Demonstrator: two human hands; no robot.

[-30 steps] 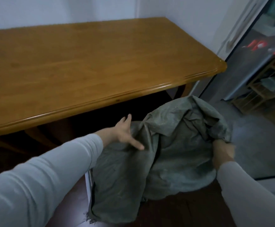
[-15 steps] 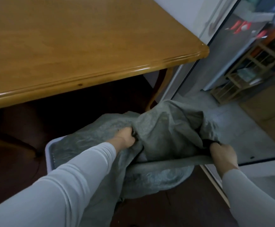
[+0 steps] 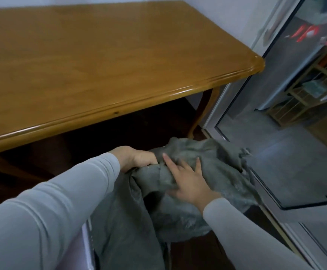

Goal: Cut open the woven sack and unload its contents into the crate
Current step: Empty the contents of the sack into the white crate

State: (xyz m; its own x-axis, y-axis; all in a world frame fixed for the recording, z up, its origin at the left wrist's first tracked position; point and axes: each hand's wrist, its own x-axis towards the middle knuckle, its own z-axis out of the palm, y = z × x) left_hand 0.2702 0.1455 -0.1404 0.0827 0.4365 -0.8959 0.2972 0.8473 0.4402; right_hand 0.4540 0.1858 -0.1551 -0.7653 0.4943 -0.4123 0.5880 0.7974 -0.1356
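Grip changes: right hand (image 3: 189,184) lets go of the woven sack (image 3: 223,172), now pressing flat on it beside the left hand (image 3: 137,158), which clutches a bunch. Sack hangs limp over the near crate (image 3: 87,250), probably emptied.

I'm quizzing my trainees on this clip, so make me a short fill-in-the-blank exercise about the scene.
1. The left hand grips a bunched fold of the grey-green woven ____.
2. The right hand lies flat on it, fingers straight, gripping ____.
3. Beyond both hands stands a wooden ____.
Missing words: sack; nothing; table.
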